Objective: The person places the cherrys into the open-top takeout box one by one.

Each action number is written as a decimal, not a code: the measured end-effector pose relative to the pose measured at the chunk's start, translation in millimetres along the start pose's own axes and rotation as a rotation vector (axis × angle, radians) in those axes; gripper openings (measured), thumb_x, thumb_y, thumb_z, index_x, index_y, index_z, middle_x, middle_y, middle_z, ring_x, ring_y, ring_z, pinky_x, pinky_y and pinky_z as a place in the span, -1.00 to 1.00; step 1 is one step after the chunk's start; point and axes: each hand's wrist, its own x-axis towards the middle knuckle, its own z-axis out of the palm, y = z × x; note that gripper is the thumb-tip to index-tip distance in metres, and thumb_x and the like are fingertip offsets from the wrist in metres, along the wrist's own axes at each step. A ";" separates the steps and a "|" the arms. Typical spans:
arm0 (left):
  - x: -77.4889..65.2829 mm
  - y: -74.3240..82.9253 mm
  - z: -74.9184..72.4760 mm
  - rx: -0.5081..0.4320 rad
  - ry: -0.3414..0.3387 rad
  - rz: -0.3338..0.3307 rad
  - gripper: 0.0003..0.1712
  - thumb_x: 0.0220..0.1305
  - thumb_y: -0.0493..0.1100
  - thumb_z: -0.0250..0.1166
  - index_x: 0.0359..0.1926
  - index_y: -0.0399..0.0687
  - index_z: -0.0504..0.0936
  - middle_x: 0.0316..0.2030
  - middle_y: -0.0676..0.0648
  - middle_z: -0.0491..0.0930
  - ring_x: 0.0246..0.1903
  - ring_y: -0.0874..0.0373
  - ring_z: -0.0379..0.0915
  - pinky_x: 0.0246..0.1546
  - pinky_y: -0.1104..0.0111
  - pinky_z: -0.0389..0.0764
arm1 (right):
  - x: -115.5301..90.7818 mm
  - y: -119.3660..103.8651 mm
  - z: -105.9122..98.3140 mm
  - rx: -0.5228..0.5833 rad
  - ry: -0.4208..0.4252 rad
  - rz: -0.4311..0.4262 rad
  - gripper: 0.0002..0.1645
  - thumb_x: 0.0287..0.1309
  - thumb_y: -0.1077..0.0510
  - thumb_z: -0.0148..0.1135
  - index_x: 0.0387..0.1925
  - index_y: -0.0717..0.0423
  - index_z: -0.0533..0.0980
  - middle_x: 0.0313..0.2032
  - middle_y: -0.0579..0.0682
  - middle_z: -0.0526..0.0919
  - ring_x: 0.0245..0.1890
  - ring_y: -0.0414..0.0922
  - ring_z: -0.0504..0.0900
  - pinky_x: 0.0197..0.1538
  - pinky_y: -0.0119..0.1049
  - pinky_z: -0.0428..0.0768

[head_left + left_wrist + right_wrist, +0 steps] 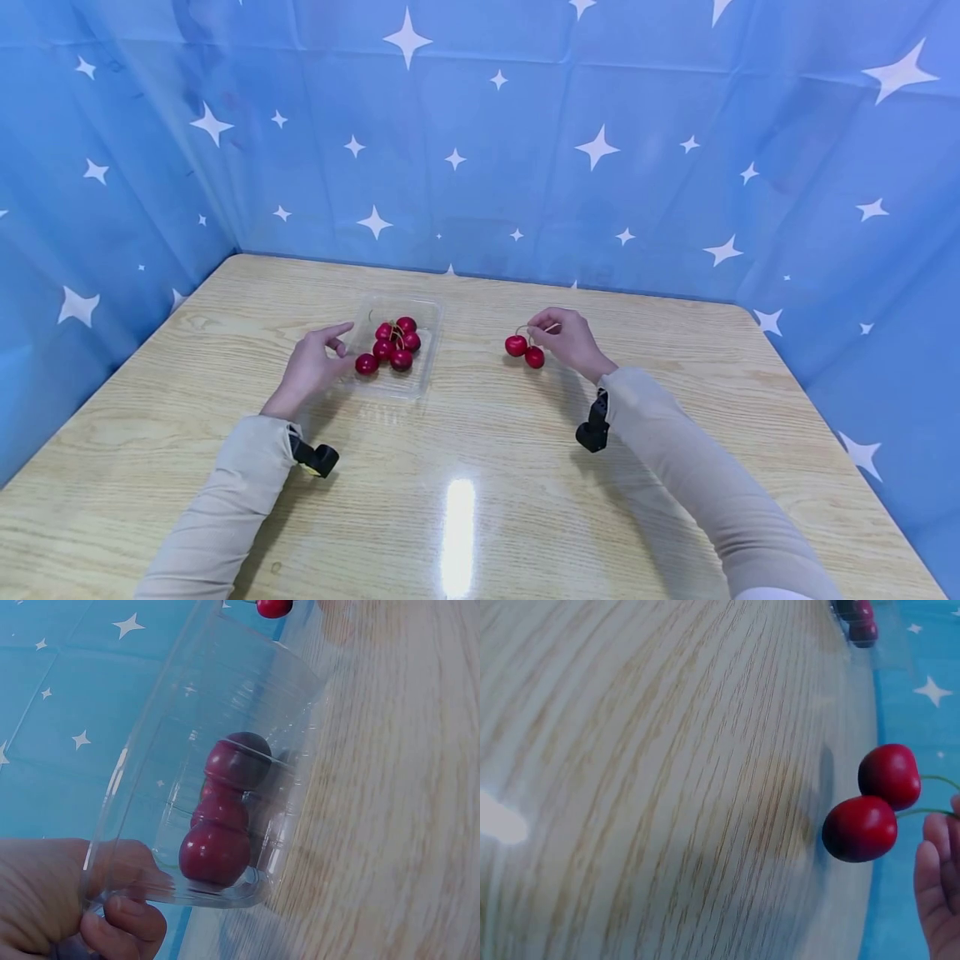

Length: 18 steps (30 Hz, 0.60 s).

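A clear plastic tray (426, 367) holds several dark red cherries (401, 359) with thin stems. My left hand (311, 367) is at its left side; the left wrist view shows the thumb and fingers pinching the tray's rim (120, 765). To the right of the tray, my right hand (567, 340) pinches the stems of a pair of red cherries (516, 345). In the right wrist view these two cherries (860, 829) hang side by side above the table, their green stems running to the fingertips (928, 866).
Everything stands on a light wood-grain table (360, 517). A blue curtain with white stars (510, 150) borders its back and sides. A black wrist camera (315, 458) sits on the left wrist, another black camera (594, 429) on the right. Light glares off the table's front (457, 537).
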 end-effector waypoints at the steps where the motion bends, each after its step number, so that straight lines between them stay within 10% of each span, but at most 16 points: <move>1: 0.0 -0.2 0.1 0.000 -0.001 0.000 -0.38 0.04 -0.28 0.21 0.17 -0.31 0.31 -0.46 -0.12 0.44 -0.75 0.20 0.11 -0.73 0.41 0.20 | 0.1 -0.6 0.3 0.000 -0.001 0.002 -0.81 0.12 0.19 0.10 -0.25 0.20 0.52 -0.32 0.10 0.55 -0.34 -0.03 0.52 -0.32 -0.26 0.50; 18: 0.0 0.6 0.3 -0.003 -0.008 -0.013 -0.39 0.05 -0.29 0.20 0.18 -0.29 0.31 -0.46 -0.10 0.43 -0.75 0.20 0.12 -0.73 0.41 0.21 | -2.4 -21.5 11.5 0.070 -0.056 -0.049 -0.82 0.09 0.17 0.13 -0.28 0.18 0.54 -0.27 0.07 0.56 -0.34 -0.04 0.56 -0.30 -0.21 0.53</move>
